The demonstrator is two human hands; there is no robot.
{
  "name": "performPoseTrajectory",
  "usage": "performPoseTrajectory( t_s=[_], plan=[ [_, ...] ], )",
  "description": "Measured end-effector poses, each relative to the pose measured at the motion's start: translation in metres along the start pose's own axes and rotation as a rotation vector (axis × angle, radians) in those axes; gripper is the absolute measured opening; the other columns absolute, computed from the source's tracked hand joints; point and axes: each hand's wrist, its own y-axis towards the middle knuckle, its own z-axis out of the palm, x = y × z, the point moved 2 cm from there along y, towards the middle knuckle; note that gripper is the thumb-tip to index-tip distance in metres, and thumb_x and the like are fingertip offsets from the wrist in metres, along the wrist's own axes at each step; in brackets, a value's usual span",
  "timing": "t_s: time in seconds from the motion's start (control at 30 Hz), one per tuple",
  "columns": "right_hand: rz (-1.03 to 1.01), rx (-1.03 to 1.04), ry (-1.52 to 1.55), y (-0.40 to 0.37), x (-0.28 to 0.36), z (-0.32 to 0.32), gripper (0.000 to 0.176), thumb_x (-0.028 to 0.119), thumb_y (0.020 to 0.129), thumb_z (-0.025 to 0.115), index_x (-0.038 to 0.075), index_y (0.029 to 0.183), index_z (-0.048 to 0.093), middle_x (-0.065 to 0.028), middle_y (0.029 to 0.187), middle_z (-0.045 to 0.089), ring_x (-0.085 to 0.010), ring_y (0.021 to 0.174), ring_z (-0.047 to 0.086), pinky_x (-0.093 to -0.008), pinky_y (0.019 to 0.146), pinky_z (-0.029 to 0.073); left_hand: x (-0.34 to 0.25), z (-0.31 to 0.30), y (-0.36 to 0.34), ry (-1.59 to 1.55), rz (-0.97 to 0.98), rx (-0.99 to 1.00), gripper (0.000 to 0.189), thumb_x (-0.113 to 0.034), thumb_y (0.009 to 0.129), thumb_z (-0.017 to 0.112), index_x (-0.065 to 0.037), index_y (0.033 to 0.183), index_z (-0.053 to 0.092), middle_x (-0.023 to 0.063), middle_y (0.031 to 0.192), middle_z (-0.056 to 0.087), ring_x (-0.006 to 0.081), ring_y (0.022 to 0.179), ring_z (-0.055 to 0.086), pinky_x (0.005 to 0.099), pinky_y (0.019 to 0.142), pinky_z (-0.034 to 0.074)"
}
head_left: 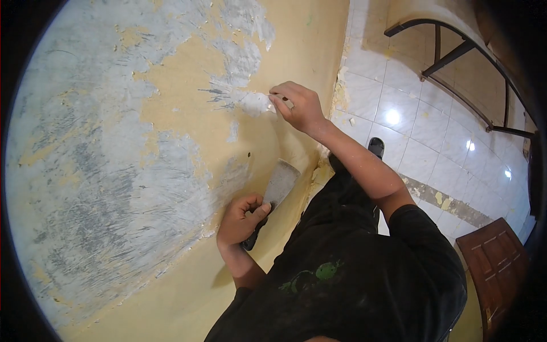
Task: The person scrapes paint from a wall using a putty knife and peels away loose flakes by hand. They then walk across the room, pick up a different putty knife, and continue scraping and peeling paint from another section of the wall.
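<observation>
My left hand (239, 219) is wrapped round the dark handle of a paint scraper (282, 181). Its wide grey blade points up and away, close to the wall. Higher up, my right hand (299, 105) has its fingers pinched at the edge of a peeling piece of yellow paint (289, 103). Those fingertips touch the wall beside a bare pale patch (253, 104). The wall (188, 74) carries yellow paint in part, with large stripped grey-white areas (165, 176) covered in dark scratch marks.
White floor tiles (364, 91) lie to the right, with paint flakes (441, 199) scattered over them. A dark metal-framed piece of furniture (456, 57) stands at the upper right. A brown panelled door (493, 268) is at the lower right. My shoe (376, 147) rests on the tiles.
</observation>
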Motion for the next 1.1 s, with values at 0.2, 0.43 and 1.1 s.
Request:
performPoseTrajectory(
  t_s=[0.2, 0.43, 1.1],
  plan=[
    [-0.132, 0.0, -0.143, 0.012, 0.009, -0.008, 0.006, 0.014, 0.076, 0.059, 0.008, 0.078, 0.058, -0.0047, 0.072, 0.057, -0.0219, 0.064, 0.058, -0.0341, 0.052, 0.048, -0.003, 0.003, 0.001, -0.054, -0.013, -0.016, 0.021, -0.017, 0.089, 0.056, -0.003, 0.074, 0.053, -0.0038, 0.064, 0.051, 0.0045, 0.061, 0.046, 0.0218, 0.056, 0.037],
    [-0.224, 0.025, -0.163, 0.03, 0.002, -0.011, 0.009, 0.009, 0.071, 0.06, 0.006, 0.078, 0.055, -0.0069, 0.068, 0.053, -0.024, 0.059, 0.055, -0.0341, 0.051, 0.046, -0.005, 0.004, -0.001, -0.094, -0.011, -0.011, 0.022, -0.019, 0.091, 0.054, -0.004, 0.076, 0.053, -0.0052, 0.066, 0.049, 0.004, 0.061, 0.044, 0.0213, 0.055, 0.036],
    [-0.251, -0.005, -0.176, 0.017, 0.009, -0.005, 0.009, 0.011, 0.078, 0.059, 0.005, 0.086, 0.057, -0.0057, 0.085, 0.059, -0.0213, 0.076, 0.059, -0.0319, 0.056, 0.05, -0.003, 0.003, 0.001, -0.102, 0.008, 0.018, 0.02, -0.018, 0.091, 0.054, -0.005, 0.076, 0.052, -0.0052, 0.066, 0.048, 0.0038, 0.061, 0.044, 0.0215, 0.056, 0.036]
  ],
)
